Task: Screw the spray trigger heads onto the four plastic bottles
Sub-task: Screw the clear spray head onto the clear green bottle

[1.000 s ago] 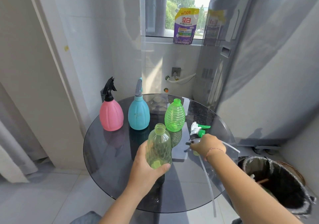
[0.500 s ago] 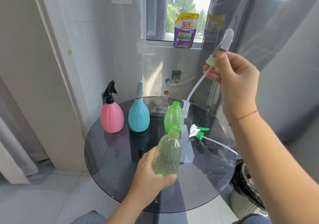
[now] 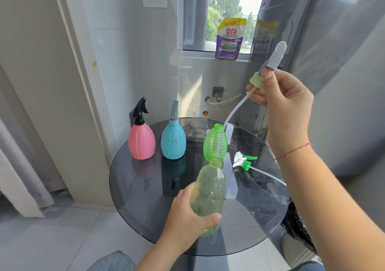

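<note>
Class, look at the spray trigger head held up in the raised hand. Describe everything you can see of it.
The grey spray trigger head has a pale green screw collar and a long translucent white dip tube. It looks plastic. The right hand pinches it at the collar, tilted, nozzle end uppermost. The tube curves down, its tip at the open threaded mouth of the pale yellow-green clear bottle, which the left hand holds. It is not yet screwed on.

Purple pouch (image 3: 229,39) reads "立白" and "150克".
</note>
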A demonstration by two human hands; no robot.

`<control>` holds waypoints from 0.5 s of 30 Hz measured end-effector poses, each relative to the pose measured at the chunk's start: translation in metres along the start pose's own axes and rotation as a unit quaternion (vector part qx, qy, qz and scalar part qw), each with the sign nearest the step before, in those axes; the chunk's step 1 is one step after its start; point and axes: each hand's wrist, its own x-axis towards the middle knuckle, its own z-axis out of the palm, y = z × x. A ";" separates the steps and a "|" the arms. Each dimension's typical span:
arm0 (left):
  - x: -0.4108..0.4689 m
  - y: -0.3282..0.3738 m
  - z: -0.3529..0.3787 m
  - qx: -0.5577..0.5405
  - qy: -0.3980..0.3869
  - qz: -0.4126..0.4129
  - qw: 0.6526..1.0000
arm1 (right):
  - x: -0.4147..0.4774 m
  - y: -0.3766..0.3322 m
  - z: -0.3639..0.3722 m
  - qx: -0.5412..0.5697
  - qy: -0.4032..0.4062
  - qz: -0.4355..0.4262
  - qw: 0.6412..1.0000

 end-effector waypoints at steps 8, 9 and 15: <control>0.003 0.008 -0.001 -0.035 -0.004 -0.008 0.999 | -0.009 0.008 -0.001 -0.013 -0.029 0.027 0.999; 0.003 0.010 -0.002 -0.044 -0.001 -0.001 0.999 | -0.011 0.011 -0.001 -0.020 -0.043 0.036 0.998; 0.009 0.029 -0.009 -0.093 0.002 0.048 0.994 | -0.037 0.038 -0.010 -0.088 -0.179 0.102 0.975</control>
